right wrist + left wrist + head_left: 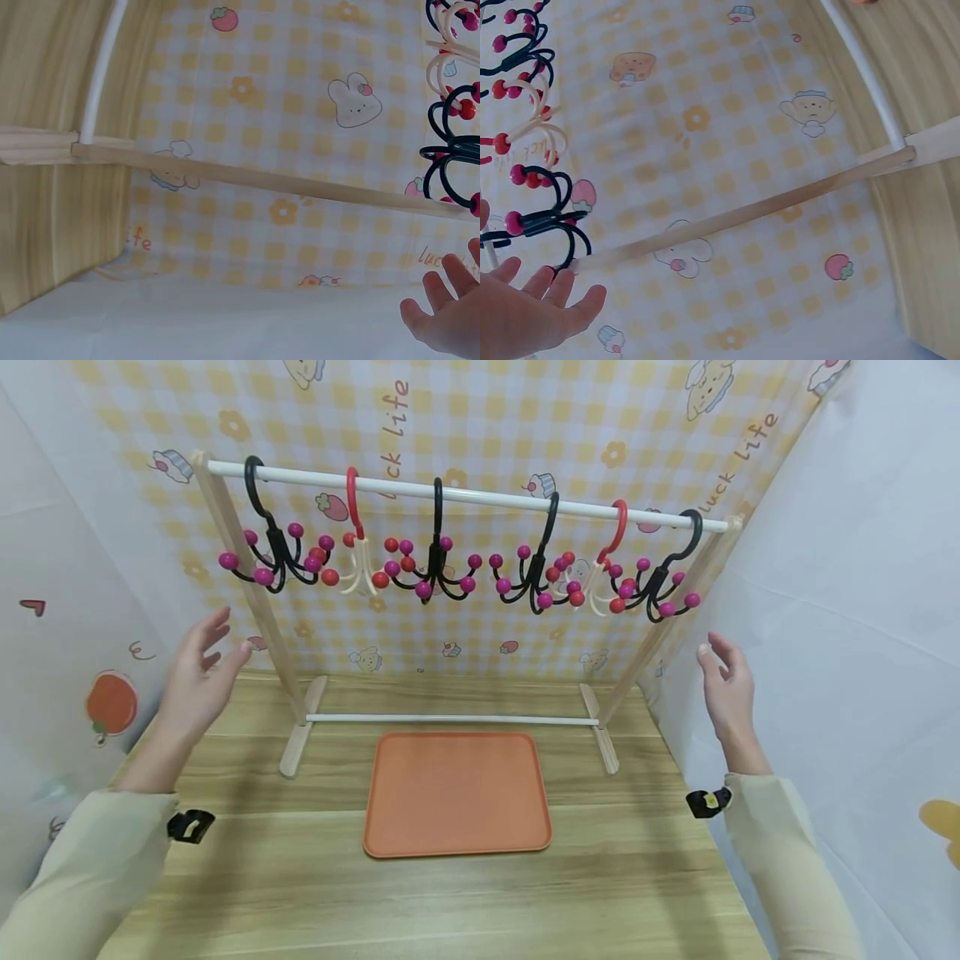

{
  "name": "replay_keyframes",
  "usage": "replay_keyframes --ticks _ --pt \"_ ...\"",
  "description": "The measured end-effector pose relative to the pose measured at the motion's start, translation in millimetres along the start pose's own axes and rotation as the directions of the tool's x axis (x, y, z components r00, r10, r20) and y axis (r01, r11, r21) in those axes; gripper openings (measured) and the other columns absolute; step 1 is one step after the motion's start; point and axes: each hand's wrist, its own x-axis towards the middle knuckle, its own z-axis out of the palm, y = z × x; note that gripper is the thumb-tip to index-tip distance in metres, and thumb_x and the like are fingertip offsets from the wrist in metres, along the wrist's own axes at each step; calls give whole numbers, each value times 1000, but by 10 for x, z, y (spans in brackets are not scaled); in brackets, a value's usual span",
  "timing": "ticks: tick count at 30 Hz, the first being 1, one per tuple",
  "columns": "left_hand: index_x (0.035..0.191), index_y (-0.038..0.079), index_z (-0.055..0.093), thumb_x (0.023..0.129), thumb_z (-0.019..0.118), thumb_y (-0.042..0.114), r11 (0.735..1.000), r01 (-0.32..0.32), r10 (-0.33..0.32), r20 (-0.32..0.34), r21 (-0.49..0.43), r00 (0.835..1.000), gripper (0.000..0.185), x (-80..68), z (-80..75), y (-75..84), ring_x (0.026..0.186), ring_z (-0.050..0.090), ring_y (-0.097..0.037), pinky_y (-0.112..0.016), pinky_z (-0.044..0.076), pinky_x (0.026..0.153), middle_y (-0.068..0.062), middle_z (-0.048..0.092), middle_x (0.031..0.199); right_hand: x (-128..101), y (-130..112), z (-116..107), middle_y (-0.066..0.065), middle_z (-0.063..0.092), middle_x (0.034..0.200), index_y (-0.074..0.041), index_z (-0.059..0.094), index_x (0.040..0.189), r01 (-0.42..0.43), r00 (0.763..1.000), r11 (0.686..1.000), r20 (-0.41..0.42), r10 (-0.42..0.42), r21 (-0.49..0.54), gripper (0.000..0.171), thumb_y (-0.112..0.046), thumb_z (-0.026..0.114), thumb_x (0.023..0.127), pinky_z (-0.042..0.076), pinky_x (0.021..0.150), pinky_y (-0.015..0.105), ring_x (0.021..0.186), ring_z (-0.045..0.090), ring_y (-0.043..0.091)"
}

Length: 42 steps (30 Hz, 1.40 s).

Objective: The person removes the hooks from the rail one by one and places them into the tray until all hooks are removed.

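Black and cream plastic, by the look of it: black hangers (437, 560), four in all, and two cream hangers (363, 560) with red hooks, each ringed with ball-tipped arms, strung along the white upper bar (487, 497) of a wooden rack (258, 602). In the head view, left hand (198, 677) near the leftmost black hanger (278, 550), right hand (731, 689) near the rightmost black hanger (657, 581) — fingers of both loosely spread, nothing gripped; below, an orange tray (457, 793) on the wood-grain table (465, 902), just in front of the lower bar (450, 719). Probably light, stiff and smooth-tipped; best taken by the straight stem under the hook, the slim arms perhaps liable to snag on a neighbour's. From the left wrist, fingers overlapping the nearest black arms, contact impossible to judge — yet apart from them in the head view; also, close up, the left post (765, 211) meeting its foot (937, 142). From the right wrist, fingers just clear of the arms, right post (262, 178) slanting across, hooks cropped out, no tray in sight.
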Motion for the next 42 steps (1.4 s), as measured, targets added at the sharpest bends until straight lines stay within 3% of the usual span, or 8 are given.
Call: replay_keyframes --ticks 7,10,18,25,30,38,40,42 --pt "138 10 28 92 46 20 1000 -12 12 -12 -2 1000 50 165 -17 146 124 30 -17 -36 25 101 -8 29 139 436 337 -112 0 43 129 -19 47 126 -49 997 998 -64 52 46 44 -38 54 87 27 99 28 120 34 14" --pt "137 9 29 92 46 20 1000 -20 20 -17 -5 1000 49 219 -29 222 123 31 -15 -33 27 100 -7 30 139 568 395 -150 -4 43 129 -24 46 126 -86 994 996 -72 87 22 46 -44 52 85 28 99 27 120 34 10" --pt "136 15 33 92 46 21 1000 -21 20 -30 -15 999 46 370 -54 393 122 33 -13 -33 28 99 -3 33 137 791 366 -220 -6 45 127 -24 50 122 -137 986 984 -79 146 112 44 -43 56 83 21 103 30 119 35 8" --pt "135 13 34 92 47 23 997 45 -48 -48 -64 998 46 535 -50 509 122 33 -13 -33 27 100 -7 38 132 1193 592 -328 -4 50 123 -24 51 121 -124 987 967 -77 144 223 51 -46 63 76 29 98 30 113 43 10" --pt "135 13 34 92 46 25 989 97 -103 -55 -113 993 46 659 -42 582 121 33 -10 -29 21 103 -4 37 134 1266 371 -315 -4 51 122 -24 51 121 -147 984 956 -62 168 253 54 -46 65 74 28 100 30 110 46 10" --pt "135 14 35 92 46 28 968 166 -177 -40 -186 983 46 812 -45 691 121 31 -8 -21 21 101 1 37 135 947 -467 -106 -7 50 123 -25 50 123 -270 959 955 -60 278 122 52 -45 63 77 31 97 24 110 45 8" --pt "135 14 35 92 46 29 962 182 -190 -25 -204 981 47 845 -51 708 122 31 -7 -18 23 100 2 36 136 948 -534 -73 -7 51 122 -24 50 123 -281 955 953 -65 289 109 51 -44 63 78 32 96 25 109 46 7" --pt "135 13 35 92 47 28 960 188 -196 -16 -208 981 47 877 -55 718 122 31 -7 -18 23 99 2 35 137 1039 -453 -71 -6 51 122 -24 51 122 -281 955 951 -59 290 130 53 -44 65 75 32 96 25 109 46 8"
